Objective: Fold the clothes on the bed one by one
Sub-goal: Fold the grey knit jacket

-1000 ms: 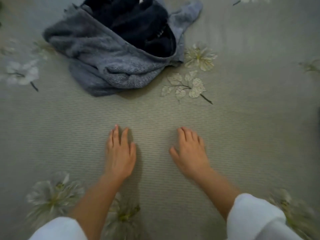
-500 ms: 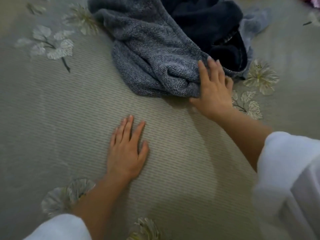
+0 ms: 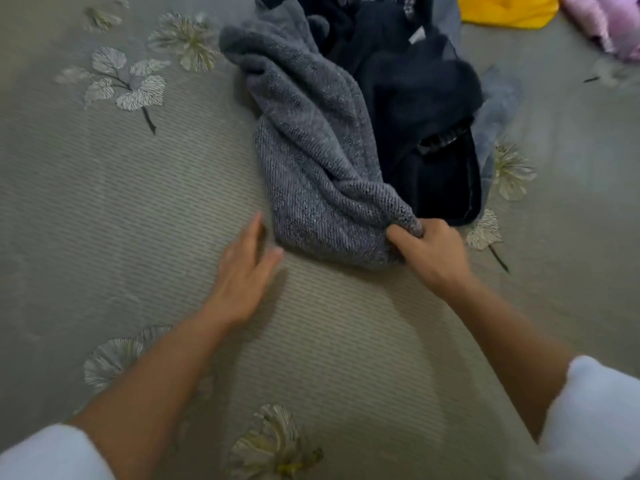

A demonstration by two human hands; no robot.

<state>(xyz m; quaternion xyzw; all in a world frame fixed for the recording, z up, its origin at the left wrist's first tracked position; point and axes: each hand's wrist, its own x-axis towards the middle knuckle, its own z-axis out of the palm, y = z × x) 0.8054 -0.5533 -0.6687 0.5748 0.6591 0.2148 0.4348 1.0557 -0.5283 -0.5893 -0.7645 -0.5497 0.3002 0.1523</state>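
Note:
A crumpled grey knitted garment [image 3: 311,161] lies on the bed, stretched from the far middle toward me. My right hand [image 3: 429,251] grips its near right corner, fingers curled into the fabric. A dark navy garment [image 3: 415,98] is bunched against its right side, with a pale blue-grey piece [image 3: 498,102] under that. My left hand [image 3: 246,268] is flat with straight fingers on the bedspread, its fingertips just short of the grey garment's near left edge.
The bed is covered by a grey-green striped bedspread [image 3: 104,220] with embroidered white flowers. A yellow cloth [image 3: 505,10] and a pink cloth [image 3: 609,26] lie at the far right. Both forearms are bare, with white sleeves pushed up.
My right hand reached from the bedspread to the grey garment, closed on its near corner and drew it toward me. My left hand slid forward toward the garment's left edge.

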